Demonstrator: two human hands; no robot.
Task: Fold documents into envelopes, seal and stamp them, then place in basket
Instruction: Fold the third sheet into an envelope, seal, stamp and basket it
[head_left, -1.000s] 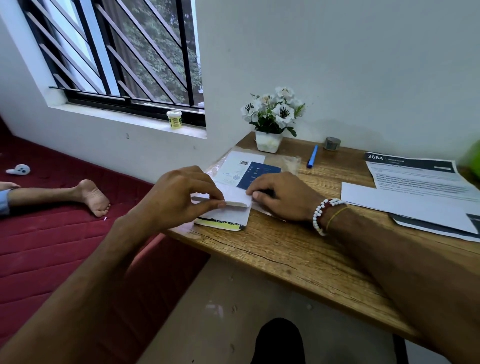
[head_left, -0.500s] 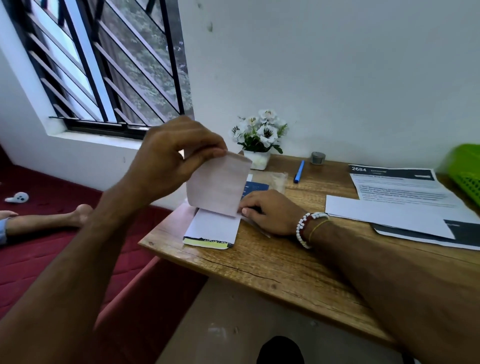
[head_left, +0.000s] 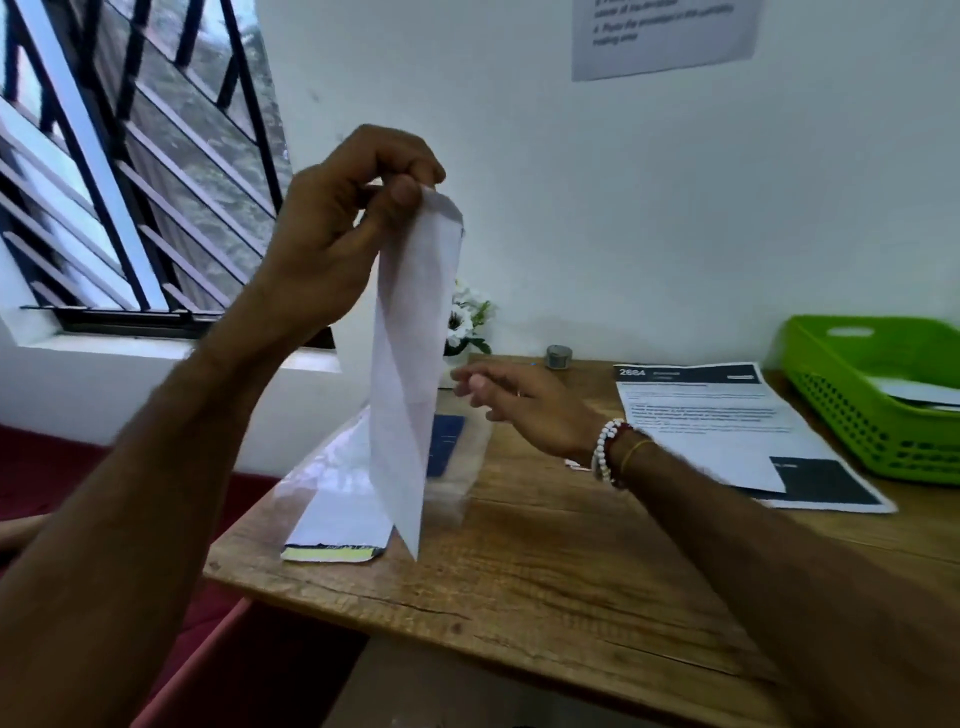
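Pinching top corner of envelope (head_left: 415, 364) between thumb and fingers, left hand (head_left: 343, 234) hangs it edge-on above desk (head_left: 545, 571). Right hand (head_left: 519, 405) open, empty, blurred, probably reaching for it. Better: take lower end, square it, lay flat beside documents (head_left: 727, 415). Bare wood at front edge; packet (head_left: 337, 530) lies below, basket (head_left: 857, 395) far right.

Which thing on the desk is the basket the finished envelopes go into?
Look along the wooden desk to its far right edge, beyond the printed sheets. The bright green plastic basket sits there, the only perforated, walled container.
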